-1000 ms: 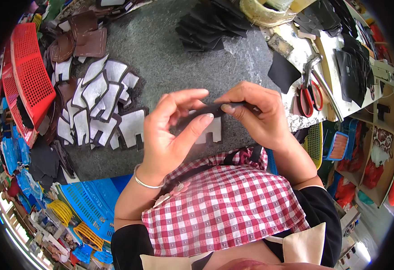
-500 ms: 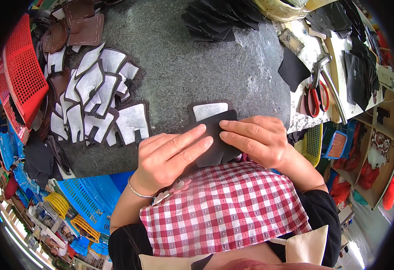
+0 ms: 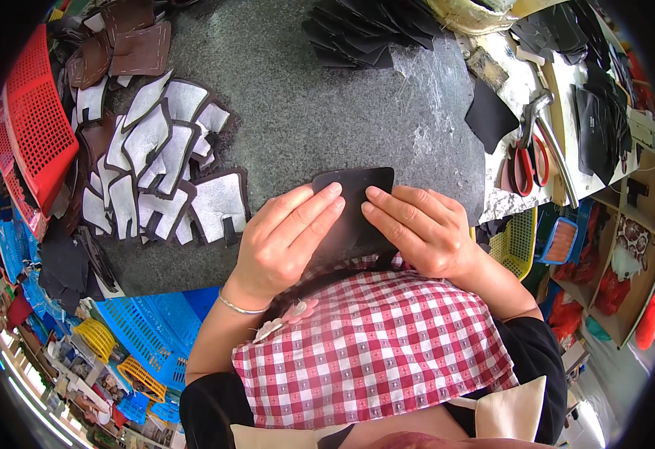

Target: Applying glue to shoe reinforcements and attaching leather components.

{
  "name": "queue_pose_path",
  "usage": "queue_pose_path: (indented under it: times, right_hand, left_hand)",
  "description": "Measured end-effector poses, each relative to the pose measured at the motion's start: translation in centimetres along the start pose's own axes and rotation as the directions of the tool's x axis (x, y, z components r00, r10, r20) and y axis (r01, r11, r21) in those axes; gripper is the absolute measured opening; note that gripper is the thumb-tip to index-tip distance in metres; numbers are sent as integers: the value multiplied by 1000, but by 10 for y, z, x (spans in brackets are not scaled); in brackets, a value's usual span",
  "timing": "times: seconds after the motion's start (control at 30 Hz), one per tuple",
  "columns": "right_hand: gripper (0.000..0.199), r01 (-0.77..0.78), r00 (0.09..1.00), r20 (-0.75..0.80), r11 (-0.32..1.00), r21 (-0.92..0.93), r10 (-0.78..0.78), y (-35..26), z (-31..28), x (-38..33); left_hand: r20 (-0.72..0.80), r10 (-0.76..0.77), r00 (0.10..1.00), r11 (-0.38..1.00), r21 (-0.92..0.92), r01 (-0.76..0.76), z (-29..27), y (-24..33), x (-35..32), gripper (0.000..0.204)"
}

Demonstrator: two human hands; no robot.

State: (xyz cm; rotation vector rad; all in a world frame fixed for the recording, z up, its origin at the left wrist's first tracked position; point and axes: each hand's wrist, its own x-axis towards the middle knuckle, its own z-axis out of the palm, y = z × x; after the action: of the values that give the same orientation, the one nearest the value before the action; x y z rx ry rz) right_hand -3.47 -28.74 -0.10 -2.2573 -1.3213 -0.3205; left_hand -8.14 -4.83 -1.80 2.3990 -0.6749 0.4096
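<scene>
At the near edge of the bench, a black leather-like piece point(image 3: 354, 202) with rounded corners lies flat between my hands. It covers the white-faced piece that was under it; only a thin dark rim shows at its upper left. My left hand point(image 3: 279, 239) holds its left side, fingers together on top. My right hand point(image 3: 426, 228) grips the right side the same way. Both thumbs are hidden. To the left lies a loose heap of notched white-faced pieces point(image 3: 219, 202) with dark borders.
Black pieces point(image 3: 369, 30) are stacked at the back of the grey worktop point(image 3: 282, 112). Red-handled scissors point(image 3: 524, 165) and a single black piece point(image 3: 491, 116) lie at right. Brown stitched pieces point(image 3: 142, 51) and a red basket point(image 3: 39, 112) are at far left. A blue basket point(image 3: 151, 329) stands below.
The black piece has turned straight and moved up over the white-faced piece, hiding its white surface. Both hands have shifted with it, and my left hand's fingers now point more upward.
</scene>
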Motion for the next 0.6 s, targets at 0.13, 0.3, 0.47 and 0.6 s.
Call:
queue_pose_path:
  times: [0.13, 0.3, 0.47, 0.6]
  right_hand:
    - [39, -8, 1000, 2, 1000, 25, 8, 0, 1, 1]
    - [40, -29, 1000, 13, 998, 53, 28, 2, 2, 2]
    - [40, -140, 981, 150, 986, 91, 125, 1, -9, 12]
    - [38, -192, 972, 173, 960, 203, 158, 12, -6, 12]
  left_hand:
    - [-3, -5, 1000, 1000, -4, 5, 1, 0, -1, 36]
    - [29, -15, 999, 1000, -4, 15, 0, 0, 0, 38]
    - [226, -64, 972, 998, -8, 67, -17, 2, 4, 43]
    - [343, -136, 930, 990, 15, 139, -21, 9, 3, 45]
